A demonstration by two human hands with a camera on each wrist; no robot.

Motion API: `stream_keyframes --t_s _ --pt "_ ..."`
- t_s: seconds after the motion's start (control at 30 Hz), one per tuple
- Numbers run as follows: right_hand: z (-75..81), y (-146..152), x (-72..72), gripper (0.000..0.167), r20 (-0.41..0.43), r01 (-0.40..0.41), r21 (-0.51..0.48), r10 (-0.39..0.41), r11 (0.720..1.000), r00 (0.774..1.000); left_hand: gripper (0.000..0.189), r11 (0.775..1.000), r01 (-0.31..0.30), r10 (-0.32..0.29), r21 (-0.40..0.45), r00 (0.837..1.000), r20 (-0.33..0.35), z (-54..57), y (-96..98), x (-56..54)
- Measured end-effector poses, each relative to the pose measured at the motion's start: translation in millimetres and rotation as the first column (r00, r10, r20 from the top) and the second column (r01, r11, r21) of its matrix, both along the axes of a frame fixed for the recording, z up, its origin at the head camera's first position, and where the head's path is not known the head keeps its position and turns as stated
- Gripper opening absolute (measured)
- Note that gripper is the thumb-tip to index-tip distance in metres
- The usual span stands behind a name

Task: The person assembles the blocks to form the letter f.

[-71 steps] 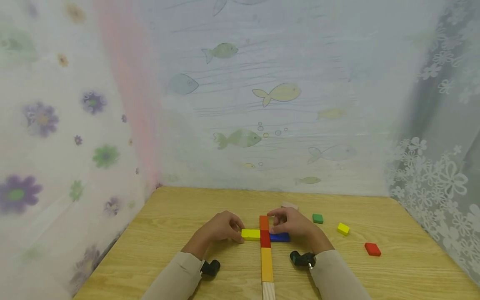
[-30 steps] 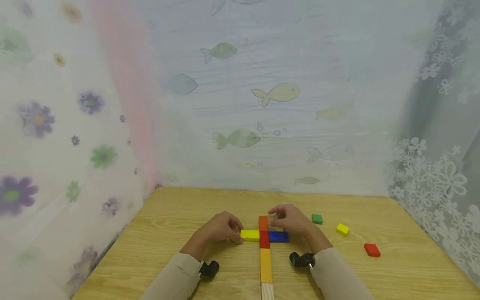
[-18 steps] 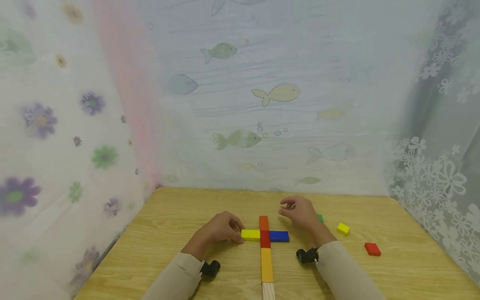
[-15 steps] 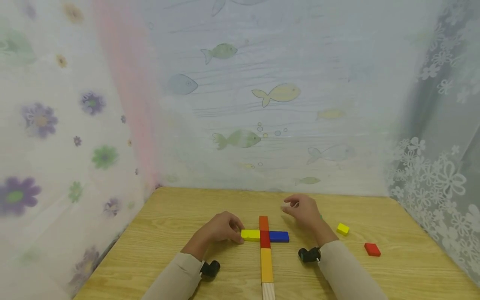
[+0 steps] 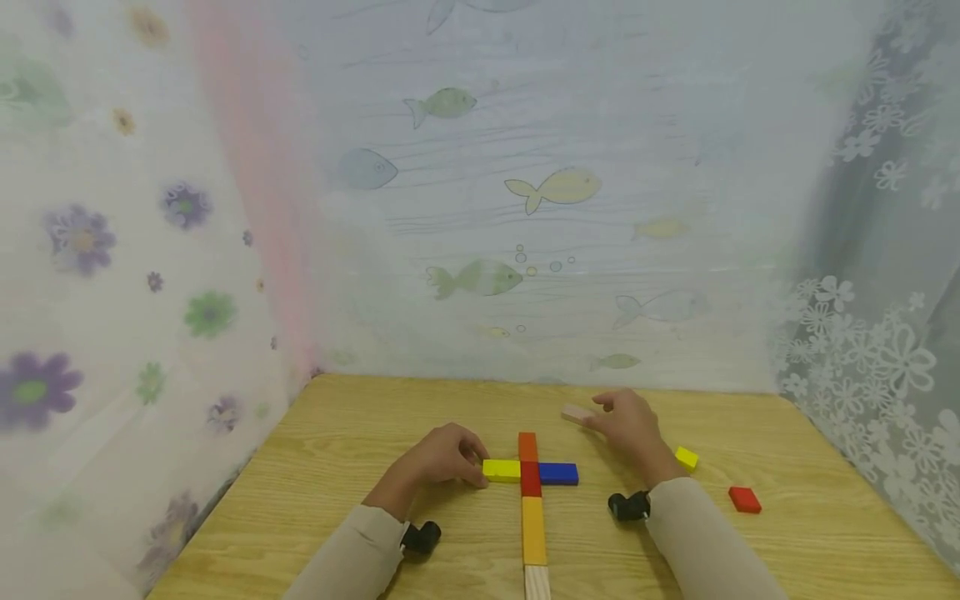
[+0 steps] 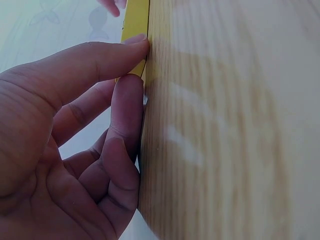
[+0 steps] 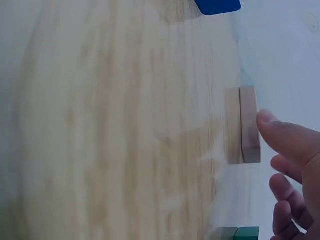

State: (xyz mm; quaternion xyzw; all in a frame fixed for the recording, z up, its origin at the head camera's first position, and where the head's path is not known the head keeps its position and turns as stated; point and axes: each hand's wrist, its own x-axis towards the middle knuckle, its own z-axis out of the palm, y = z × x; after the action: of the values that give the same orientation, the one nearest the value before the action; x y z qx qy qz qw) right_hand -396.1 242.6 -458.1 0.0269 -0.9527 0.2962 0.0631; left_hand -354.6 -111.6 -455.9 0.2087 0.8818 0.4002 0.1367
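Yellow, blue, red and orange blocks form a cross on the table in the head view. My left hand (image 5: 450, 454) pinches the outer end of the yellow block (image 5: 501, 471); the left wrist view has the thumb along its side and a finger at its end. The red block (image 5: 530, 478) sits mid-cross, with the orange block (image 5: 528, 446) beyond and the blue block (image 5: 558, 473) to the right. My right hand (image 5: 628, 422) is beside a pale wooden block (image 7: 250, 122), fingers loosely bent, its thumb tip overlapping the block's edge in the right wrist view.
A yellow-orange block (image 5: 533, 531) and a plain wood block (image 5: 537, 582) continue the line toward me. A green block (image 7: 247, 233) lies near the right hand, hidden behind it in the head view. Further right are a small yellow block (image 5: 686, 459) and a red one (image 5: 746, 500).
My right hand has moved from the orange and blue blocks back and to the right, to the pale wooden block, covering the green one. The left hand has stayed at the yellow block.
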Motion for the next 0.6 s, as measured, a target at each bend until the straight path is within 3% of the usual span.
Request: stream_keyframes --t_s 0.17,0.6 --pt "-1.2 3.1 1.2 0.061 0.030 -0.002 0.032 0.001 1.000 1.000 0.028 1.000 0.004 -0.004 0.000 1.000 -0.009 -2.3 -0.2 -2.0" --pt "-3.0 2.1 1.6 0.044 0.017 -0.016 -0.014 0.017 1.000 1.000 0.027 1.000 0.001 -0.001 0.007 1.000 -0.013 -3.8 -0.3 -2.7"
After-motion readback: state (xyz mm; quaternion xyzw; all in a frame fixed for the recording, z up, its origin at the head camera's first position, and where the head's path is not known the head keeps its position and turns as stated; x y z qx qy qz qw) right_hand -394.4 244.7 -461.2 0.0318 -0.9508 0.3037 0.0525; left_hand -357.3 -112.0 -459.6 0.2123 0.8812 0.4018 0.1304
